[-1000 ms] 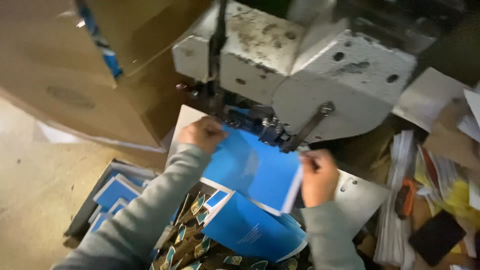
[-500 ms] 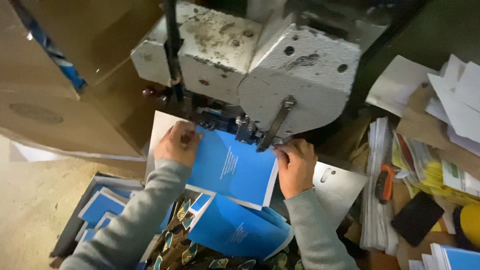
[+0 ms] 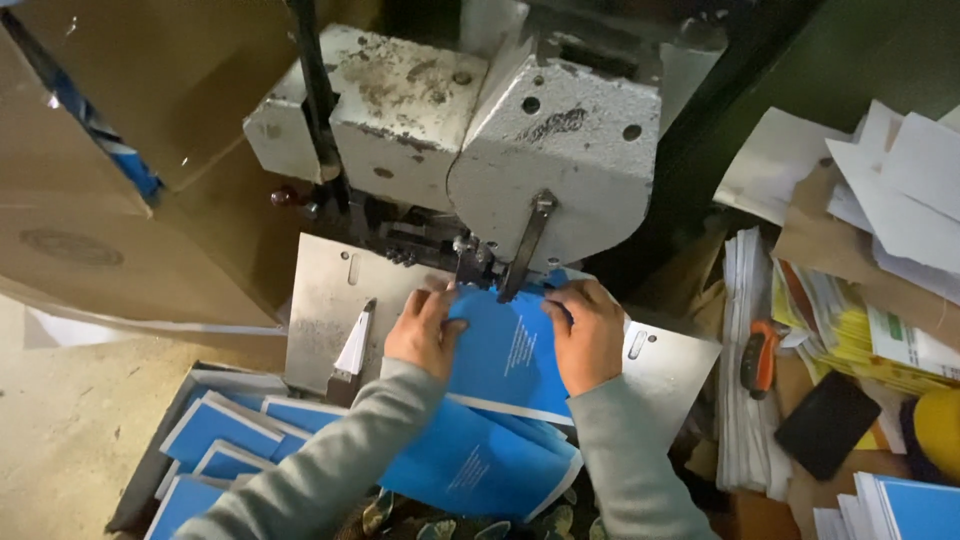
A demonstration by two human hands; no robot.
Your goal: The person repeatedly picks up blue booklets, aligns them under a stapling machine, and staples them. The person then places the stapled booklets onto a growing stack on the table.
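A blue booklet [image 3: 505,355] lies on the metal saddle plate [image 3: 325,300] under the head of a worn grey stitching machine [image 3: 520,150]. My left hand [image 3: 422,335] grips the booklet's left edge and my right hand [image 3: 585,335] grips its right edge, both close to the machine's stitching point [image 3: 480,265]. More blue booklets [image 3: 480,465] rest below on my lap. Both sleeves are grey.
A box with several blue booklets [image 3: 215,445] sits at lower left. Large cardboard boxes [image 3: 110,180] fill the left. At right lie stacks of white paper [image 3: 745,360], an orange-handled tool [image 3: 760,355], a black phone [image 3: 828,425] and loose sheets [image 3: 880,190].
My hands slid the booklet to the right along the plate and came closer together under the stitching head. The camera view shifted, bringing the machine nearer the middle.
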